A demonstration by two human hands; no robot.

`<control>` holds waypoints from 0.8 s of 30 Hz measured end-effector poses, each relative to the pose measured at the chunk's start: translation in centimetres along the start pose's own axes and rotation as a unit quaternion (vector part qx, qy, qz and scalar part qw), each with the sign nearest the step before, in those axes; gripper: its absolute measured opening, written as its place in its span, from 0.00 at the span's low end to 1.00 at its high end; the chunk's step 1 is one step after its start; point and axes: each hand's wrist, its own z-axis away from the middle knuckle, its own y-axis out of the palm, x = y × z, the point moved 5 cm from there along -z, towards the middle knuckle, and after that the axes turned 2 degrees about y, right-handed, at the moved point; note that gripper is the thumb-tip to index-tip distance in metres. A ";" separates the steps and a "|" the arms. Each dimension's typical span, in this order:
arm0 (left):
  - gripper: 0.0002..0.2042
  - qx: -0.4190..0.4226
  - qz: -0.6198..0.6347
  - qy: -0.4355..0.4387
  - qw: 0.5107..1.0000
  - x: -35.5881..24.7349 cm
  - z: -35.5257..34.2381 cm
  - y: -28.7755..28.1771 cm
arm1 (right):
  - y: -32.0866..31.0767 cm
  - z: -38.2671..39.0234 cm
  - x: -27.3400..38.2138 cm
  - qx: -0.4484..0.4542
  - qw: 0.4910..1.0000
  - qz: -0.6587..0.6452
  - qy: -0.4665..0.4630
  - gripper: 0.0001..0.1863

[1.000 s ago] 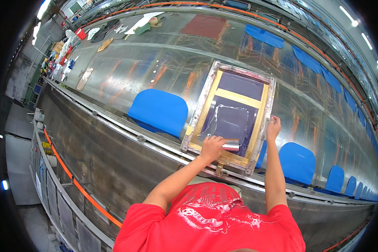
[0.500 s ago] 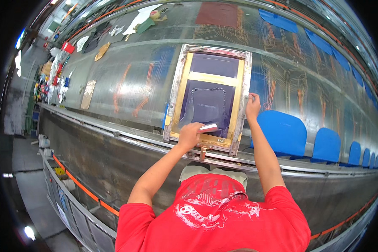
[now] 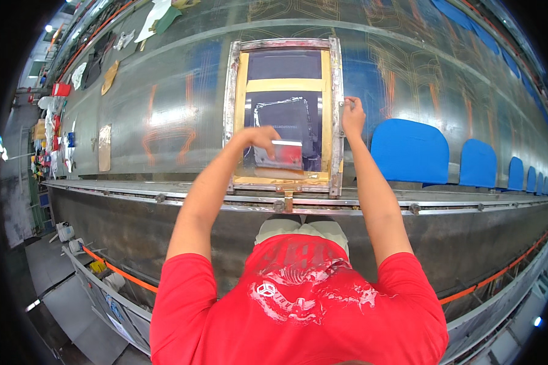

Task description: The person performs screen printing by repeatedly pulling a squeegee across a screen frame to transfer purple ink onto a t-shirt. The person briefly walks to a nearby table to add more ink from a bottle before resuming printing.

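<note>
The screen (image 3: pixel 289 115) lies near the close edge of the metal table (image 3: pixel 122 106), between the person's hands. A second ago a blue panel showed bare on its left; now no blue shows there, so the work has, I judge, shifted along one place, with that panel probably underneath.

From the left, the left arm reaches up and forward, elbow out, wrist bent so the left hand (image 3: pixel 259 139) comes in over the screen's left rail. Its fingers are curled around the left end of the squeegee (image 3: pixel 288 157). Half a second ago the squeegee looked like a narrow bar; now its broad face shows, over the near part of the mesh, which reads to me as being set for use. Whether its lower edge meets the mesh, I cannot tell.

The right arm is straighter, with the right hand (image 3: pixel 353 117) at the screen's right rail, fingers drawn narrow against the outer side. I cannot tell if they truly grip it. Further right, blue panels (image 3: pixel 410 151) stand in a row along the near edge.
</note>
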 end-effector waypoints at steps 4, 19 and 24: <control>0.16 -0.192 -0.019 -0.072 0.979 -0.6 0.4 -7.6 | -0.3 0.0 -0.4 -0.010 1.000 0.005 0.010 0.11; 0.15 -0.551 -0.231 0.043 0.801 -4.0 3.6 3.6 | -0.5 -0.4 0.1 -0.010 1.000 -0.026 -0.001 0.11; 0.14 -0.507 -0.247 -0.044 0.825 -2.6 0.3 -5.7 | -0.1 0.3 0.8 0.019 0.999 -0.039 -0.002 0.11</control>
